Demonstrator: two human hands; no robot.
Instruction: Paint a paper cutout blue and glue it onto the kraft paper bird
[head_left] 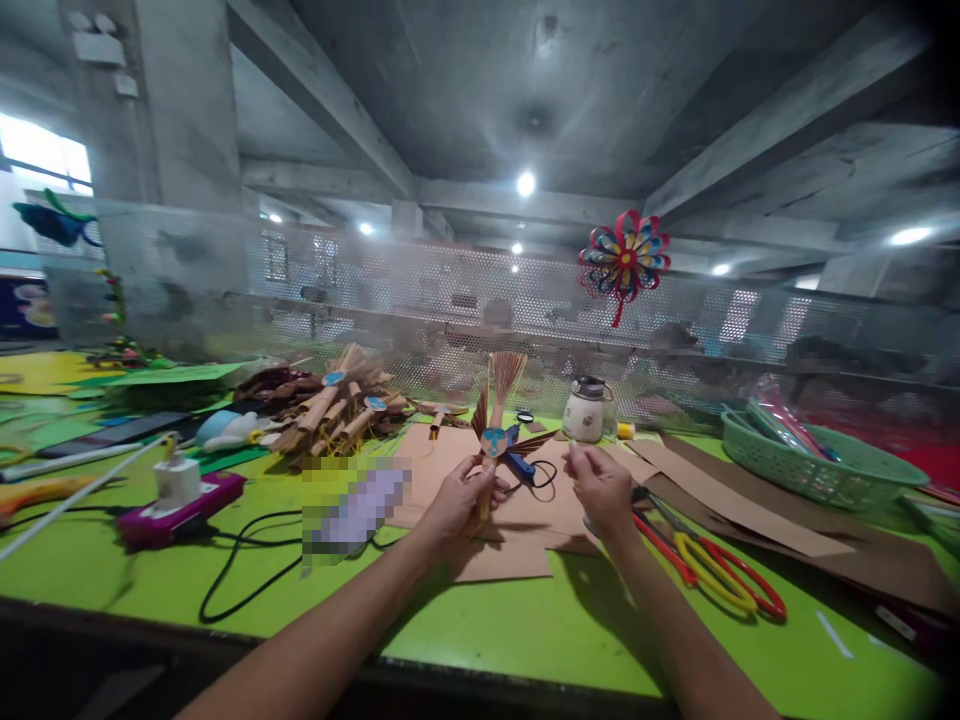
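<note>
My left hand (pixel 471 492) pinches a brown paper craft figure (pixel 495 442) by its lower stem and holds it upright. Pleated paper fans spread from its top and both sides, and a blue emblem sits at its middle. To the right of it, apart from the figure, my right hand (pixel 602 485) is raised with fingertips pressed together; whatever they hold, if anything, is too small to make out. Just behind the figure, partly covered by it, lies a blue tool (pixel 523 466) with a dark cord. Sheets of light brown paper (pixel 510 565) lie beneath my hands.
Scissors with red handles (pixel 739 580) and yellow handles (pixel 712 575) lie at right, before a green basket (pixel 817 470). A white jar (pixel 583 415) stands behind. Similar paper figures (pixel 337 410) pile up at left, near a purple power strip (pixel 180 510) with cords. A red pinwheel-like ornament (pixel 626 258) hangs above.
</note>
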